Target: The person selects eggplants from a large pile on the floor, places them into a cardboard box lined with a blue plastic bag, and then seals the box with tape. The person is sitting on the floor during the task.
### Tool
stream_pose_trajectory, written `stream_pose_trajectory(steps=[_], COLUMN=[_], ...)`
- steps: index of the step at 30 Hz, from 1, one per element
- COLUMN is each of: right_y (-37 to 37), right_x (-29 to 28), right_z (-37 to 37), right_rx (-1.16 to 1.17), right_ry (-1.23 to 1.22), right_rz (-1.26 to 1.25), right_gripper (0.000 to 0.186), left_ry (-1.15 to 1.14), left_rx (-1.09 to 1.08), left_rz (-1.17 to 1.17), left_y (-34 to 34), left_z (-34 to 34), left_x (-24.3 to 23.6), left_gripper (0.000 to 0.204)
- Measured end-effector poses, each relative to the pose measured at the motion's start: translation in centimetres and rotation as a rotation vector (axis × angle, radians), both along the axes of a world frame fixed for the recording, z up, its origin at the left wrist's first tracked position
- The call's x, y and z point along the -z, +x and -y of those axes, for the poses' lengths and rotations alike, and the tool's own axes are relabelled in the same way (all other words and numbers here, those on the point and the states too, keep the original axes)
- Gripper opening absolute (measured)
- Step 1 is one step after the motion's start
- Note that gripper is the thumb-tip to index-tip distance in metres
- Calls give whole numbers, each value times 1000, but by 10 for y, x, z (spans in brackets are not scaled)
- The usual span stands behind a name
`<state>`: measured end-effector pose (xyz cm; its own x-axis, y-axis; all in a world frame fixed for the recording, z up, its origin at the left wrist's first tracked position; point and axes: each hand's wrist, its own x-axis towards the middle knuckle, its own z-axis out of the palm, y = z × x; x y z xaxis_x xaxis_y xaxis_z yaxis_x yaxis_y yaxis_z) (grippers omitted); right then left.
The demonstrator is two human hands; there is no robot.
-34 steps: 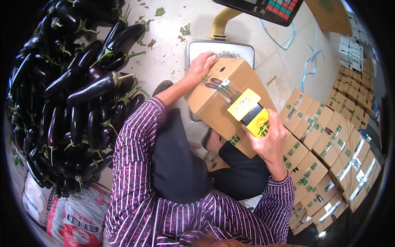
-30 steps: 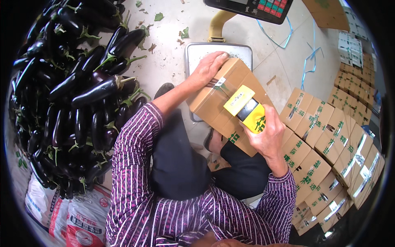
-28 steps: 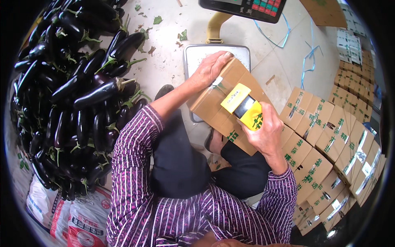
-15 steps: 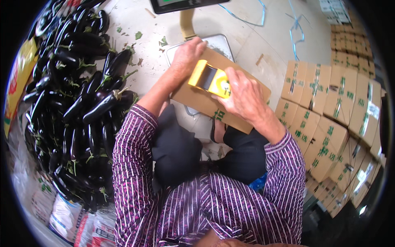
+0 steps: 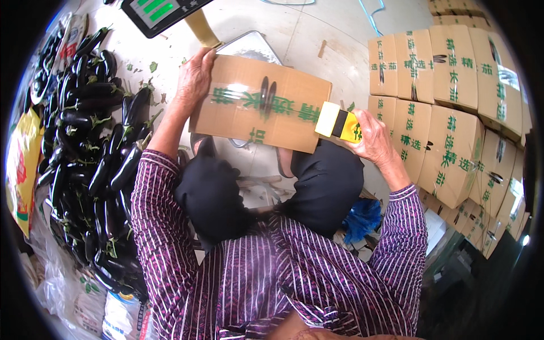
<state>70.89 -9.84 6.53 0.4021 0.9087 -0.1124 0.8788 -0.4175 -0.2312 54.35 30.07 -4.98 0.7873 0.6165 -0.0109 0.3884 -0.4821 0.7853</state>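
Observation:
In front of my knees a brown cardboard box, with green printing and a picture of two eggplants, rests on the metal platform of a scale. My left hand grips its far left corner, fingers bent over the edge. A yellow tape dispenser with a dark band is held in my right hand, its front against the box's right end. Glossy clear tape shows along part of the box's upper face. The underside of the box is hidden.
A large heap of dark purple eggplants lies on the left, beside a yellow bag. Taped cartons are stacked at right. The scale's display stands at the far side. Blue plastic lies by my right knee.
The tape dispenser has moved from the middle of the box to its right end. The box's printed face now shows more fully. My left hand stays at the far left corner.

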Motion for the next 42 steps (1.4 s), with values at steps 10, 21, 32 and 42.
stream_pose_trajectory(steps=[10, 21, 32, 42], right_y=[9, -25, -46, -49], right_x=[39, 111, 164, 166], right_z=[42, 18, 0, 1], right_rx=[145, 86, 201, 245], right_ry=[-8, 219, 439, 420], right_rz=[-115, -280, -467, -434], right_gripper=[65, 70, 70, 71], left_ry=[-23, 488, 733, 559], left_rx=[13, 98, 347, 440], left_rz=[8, -69, -201, -57], left_y=[-1, -12, 17, 55], left_z=[-4, -33, 62, 189], left_x=[10, 19, -6, -27], left_gripper=[33, 38, 55, 56])
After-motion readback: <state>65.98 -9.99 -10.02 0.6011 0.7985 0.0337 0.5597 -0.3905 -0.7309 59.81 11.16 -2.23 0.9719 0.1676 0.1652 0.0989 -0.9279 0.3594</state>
